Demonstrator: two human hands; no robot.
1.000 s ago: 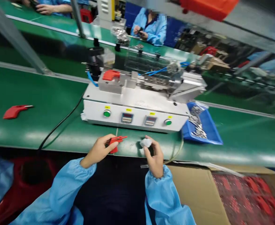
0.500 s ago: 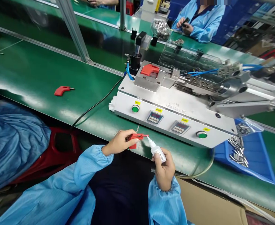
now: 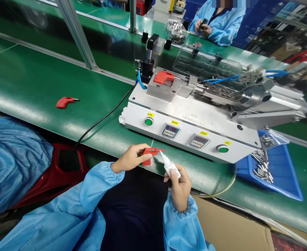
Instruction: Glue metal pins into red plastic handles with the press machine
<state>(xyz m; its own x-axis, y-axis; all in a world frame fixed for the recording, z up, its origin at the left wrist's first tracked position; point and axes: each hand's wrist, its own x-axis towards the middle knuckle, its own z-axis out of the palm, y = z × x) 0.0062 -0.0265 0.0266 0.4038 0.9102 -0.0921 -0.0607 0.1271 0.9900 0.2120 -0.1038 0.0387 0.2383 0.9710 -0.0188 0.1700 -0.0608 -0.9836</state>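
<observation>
My left hand (image 3: 132, 157) is closed on a red pistol-shaped plastic handle (image 3: 147, 162), held level over the bench's front edge. A slim red prong on the handle points right. Between the thumb and fingers of my right hand (image 3: 181, 186) is a small white squeeze bottle (image 3: 172, 169), tilted up to the left. Its nozzle tip is at the prong; whether they touch I cannot tell, and no liquid can be made out. A second red handle (image 3: 164, 77) with a metal rod sits in the machine's fixture. Another red handle (image 3: 64, 102) lies on the bench to the left.
The bench machine (image 3: 192, 120) with green buttons and small displays stands just beyond my hands. At right, a blue bin (image 3: 289, 183) holds metal tubes (image 3: 263, 169). A black cable (image 3: 103, 116) crosses the green bench (image 3: 33, 87). Across the partition, a person in blue sleeves (image 3: 228, 26) handles a dark piece.
The nozzle has shifted slightly left along the red prong. Both hands keep their holds. The whole view has moved a little, with the surroundings sliding left.
</observation>
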